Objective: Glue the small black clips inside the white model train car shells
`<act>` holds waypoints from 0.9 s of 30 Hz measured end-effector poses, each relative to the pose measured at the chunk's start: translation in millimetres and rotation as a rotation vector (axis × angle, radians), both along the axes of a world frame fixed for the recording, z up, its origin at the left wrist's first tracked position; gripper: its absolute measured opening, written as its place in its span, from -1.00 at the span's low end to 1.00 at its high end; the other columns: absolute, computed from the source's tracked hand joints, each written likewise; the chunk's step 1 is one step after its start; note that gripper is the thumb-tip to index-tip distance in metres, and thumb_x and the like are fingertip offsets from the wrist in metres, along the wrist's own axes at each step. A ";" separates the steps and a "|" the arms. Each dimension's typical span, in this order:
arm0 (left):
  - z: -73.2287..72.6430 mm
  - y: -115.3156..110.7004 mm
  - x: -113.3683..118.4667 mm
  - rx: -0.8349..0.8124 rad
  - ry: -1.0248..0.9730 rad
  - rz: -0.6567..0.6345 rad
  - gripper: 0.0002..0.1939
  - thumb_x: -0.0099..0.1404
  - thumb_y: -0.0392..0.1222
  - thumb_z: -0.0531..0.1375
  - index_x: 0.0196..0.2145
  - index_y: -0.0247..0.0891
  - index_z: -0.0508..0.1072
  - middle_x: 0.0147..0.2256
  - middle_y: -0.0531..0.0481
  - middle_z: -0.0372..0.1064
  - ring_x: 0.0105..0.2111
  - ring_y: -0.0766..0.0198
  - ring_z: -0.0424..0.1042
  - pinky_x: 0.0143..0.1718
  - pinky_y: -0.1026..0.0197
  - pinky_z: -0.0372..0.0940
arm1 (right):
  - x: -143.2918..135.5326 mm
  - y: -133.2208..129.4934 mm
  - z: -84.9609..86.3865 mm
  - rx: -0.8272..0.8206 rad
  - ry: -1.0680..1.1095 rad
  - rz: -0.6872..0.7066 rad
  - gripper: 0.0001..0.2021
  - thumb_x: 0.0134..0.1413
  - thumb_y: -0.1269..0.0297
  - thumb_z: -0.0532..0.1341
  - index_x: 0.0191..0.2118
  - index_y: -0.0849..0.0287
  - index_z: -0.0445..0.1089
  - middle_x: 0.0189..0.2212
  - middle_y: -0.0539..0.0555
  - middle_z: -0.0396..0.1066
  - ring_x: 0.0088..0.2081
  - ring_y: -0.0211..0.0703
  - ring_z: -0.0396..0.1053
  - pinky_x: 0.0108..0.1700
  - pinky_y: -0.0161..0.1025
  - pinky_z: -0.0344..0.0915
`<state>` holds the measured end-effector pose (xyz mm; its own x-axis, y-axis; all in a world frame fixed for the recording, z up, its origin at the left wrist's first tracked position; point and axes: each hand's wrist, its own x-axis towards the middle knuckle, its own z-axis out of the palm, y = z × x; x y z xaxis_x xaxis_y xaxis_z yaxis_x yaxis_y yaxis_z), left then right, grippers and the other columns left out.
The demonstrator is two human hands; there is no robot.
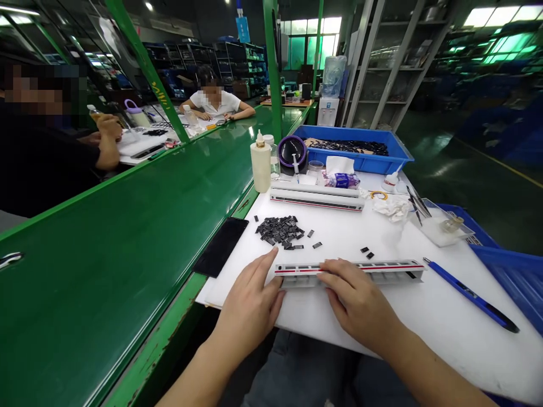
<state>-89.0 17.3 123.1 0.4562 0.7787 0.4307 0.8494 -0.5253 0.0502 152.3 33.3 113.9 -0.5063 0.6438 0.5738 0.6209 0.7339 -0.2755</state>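
A white model train car shell (297, 269) with a red stripe and dark windows lies lengthwise before me, its hollow side towards me. My left hand (254, 294) is at its left end, index finger reaching past the back edge and thumb in front. Around its middle, my right hand (356, 294) grips the shell, fingers over the top and thumb at the near side. Behind it lies a pile of small black rectangular pieces (280, 230). Two more black pieces (370, 255) rest just behind the shell's right half. Another striped shell (316, 199) lies farther back.
A black phone-like slab (221, 247) lies left, a blue pen (470, 294) right. Behind stand a cream squeeze bottle (261, 167), a syringe (296, 168), tissues (341, 180) and a blue bin (360, 164). Tweezers (418, 203) lie by a clear tray (441, 240). Two people sit across the green bench (169, 209).
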 end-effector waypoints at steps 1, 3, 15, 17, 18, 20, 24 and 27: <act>2.0 0.5 1.8 0.008 0.038 0.026 -0.85 0.35 -0.30 0.12 -0.20 -0.33 0.49 0.27 -0.32 0.14 0.15 -0.13 0.30 0.11 -0.18 0.36 | 0.1 -0.6 3.9 -0.002 0.000 0.012 -0.68 0.17 0.58 0.10 0.00 0.21 0.38 0.02 0.22 0.39 0.09 0.00 0.34 0.17 0.07 0.35; 2.9 2.0 4.2 0.026 0.109 0.066 -0.83 0.36 -0.28 0.12 -0.28 -0.32 0.51 0.19 -0.32 0.28 0.06 -0.11 0.39 0.03 -0.16 0.40 | 8.4 1.0 14.9 0.028 0.027 0.026 -0.69 0.16 0.55 0.12 -0.01 0.20 0.39 0.03 0.23 0.38 0.10 0.02 0.33 0.16 0.07 0.35; 2.8 27.1 -9.0 0.014 0.187 -0.037 -0.68 0.44 -0.15 0.02 -0.23 -0.24 0.57 0.09 -0.25 0.42 -0.12 -0.01 0.53 -0.10 -0.10 0.46 | 133.6 87.4 28.9 -0.528 0.285 -0.755 -0.40 -0.03 0.19 0.29 0.17 0.20 0.24 -0.01 0.25 0.42 -0.07 0.04 0.44 -0.06 -0.08 0.37; 5.7 30.9 -8.5 -0.019 0.170 -0.027 -0.69 0.43 -0.15 0.02 -0.21 -0.24 0.56 0.07 -0.25 0.43 -0.10 -0.02 0.52 -0.11 -0.11 0.46 | 133.7 95.8 26.9 -0.652 0.106 -0.749 -0.47 -0.04 0.21 0.29 0.11 0.20 0.33 -0.10 0.23 0.46 -0.12 0.05 0.44 -0.11 -0.11 0.33; 7.0 32.1 -7.8 -0.042 0.159 -0.015 -0.71 0.42 -0.14 0.04 -0.20 -0.23 0.56 0.06 -0.25 0.45 -0.09 -0.03 0.52 -0.11 -0.12 0.45 | 132.6 97.9 27.3 -0.670 0.049 -0.749 -0.55 -0.03 0.22 0.28 0.04 0.19 0.39 -0.17 0.21 0.48 -0.15 0.05 0.44 -0.13 -0.11 0.31; 9.4 33.6 -5.1 -0.095 0.136 0.013 -0.75 0.39 -0.13 0.10 -0.21 -0.23 0.56 0.00 -0.22 0.49 -0.08 -0.03 0.51 -0.10 -0.12 0.44 | 128.8 98.8 31.3 -0.647 0.024 -0.753 -0.67 0.02 0.21 0.26 -0.06 0.18 0.47 -0.31 0.16 0.46 -0.21 0.06 0.42 -0.17 -0.11 0.28; 12.7 38.8 3.7 -0.164 0.110 0.044 -0.77 0.34 -0.06 0.18 -0.28 -0.24 0.57 -0.10 -0.16 0.54 -0.12 -0.04 0.51 -0.10 -0.12 0.41 | 103.7 90.2 54.6 -0.659 0.434 -0.426 -0.44 0.11 0.06 0.25 0.21 0.09 0.27 -0.26 0.09 0.45 -0.23 -0.03 0.41 -0.22 -0.13 0.33; 13.3 45.6 10.4 -0.177 0.088 0.051 -0.77 0.34 -0.05 0.19 -0.31 -0.24 0.56 -0.13 -0.15 0.55 -0.16 -0.03 0.51 -0.13 -0.11 0.40 | 61.4 81.0 78.2 -0.703 0.803 0.006 -0.42 0.14 0.04 0.25 0.24 0.04 0.19 -0.21 0.06 0.44 -0.24 -0.13 0.37 -0.26 -0.19 0.36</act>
